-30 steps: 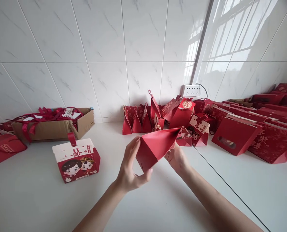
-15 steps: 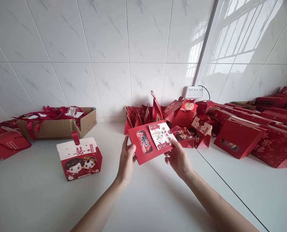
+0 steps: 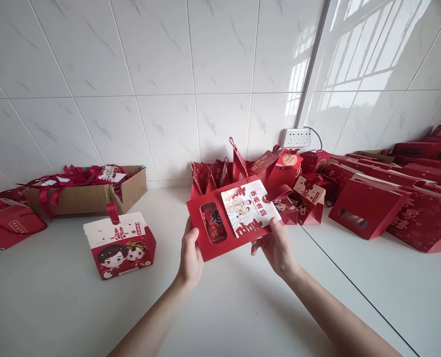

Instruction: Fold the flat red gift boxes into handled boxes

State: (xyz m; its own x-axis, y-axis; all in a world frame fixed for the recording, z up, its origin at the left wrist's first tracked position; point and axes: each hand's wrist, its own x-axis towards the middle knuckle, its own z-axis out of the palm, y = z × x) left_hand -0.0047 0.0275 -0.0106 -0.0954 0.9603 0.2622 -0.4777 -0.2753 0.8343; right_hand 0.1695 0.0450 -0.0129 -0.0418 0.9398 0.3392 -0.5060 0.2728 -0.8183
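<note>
Taking places from the red window box [image 3: 231, 239], working left to right.

Far left of the window box, a red carry bag [image 3: 14, 225] is resting on the tabletop [image 3: 149, 307]. Beyond and left, a cardboard carton [image 3: 79, 202] is standing open near the wall, and dark red ribbons [image 3: 75, 176] are filling it and trailing over its side. Nearer, well left of the window box, a cartoon-pair box [image 3: 120, 253] is standing closed, its ribbon loop upright on top.

At the window box's left edge, the left hand [image 3: 191, 253] is gripping, thumb in front, fingers mostly hidden behind. The window box itself is hanging tilted above the tabletop, between both hands. Its cut-out window is showing a dark wrapped item with one character. A white card [image 3: 248, 208] is lying against its face, right of the window; a ribbon loop [image 3: 280, 192] is sticking out past the card. At the lower right corner, the right hand [image 3: 280, 248] is pinching, thumb at the card's edge, other fingers curling beneath.

Progress, as judged: the window box is looking assembled, card and loop in place; it is not yet resting on the tabletop. Whether its closure is finished, cannot tell.

Behind the window box, slim red boxes [image 3: 200, 181] are standing; farther right, long rows of red boxes [image 3: 421, 218] are sitting packed close.
</note>
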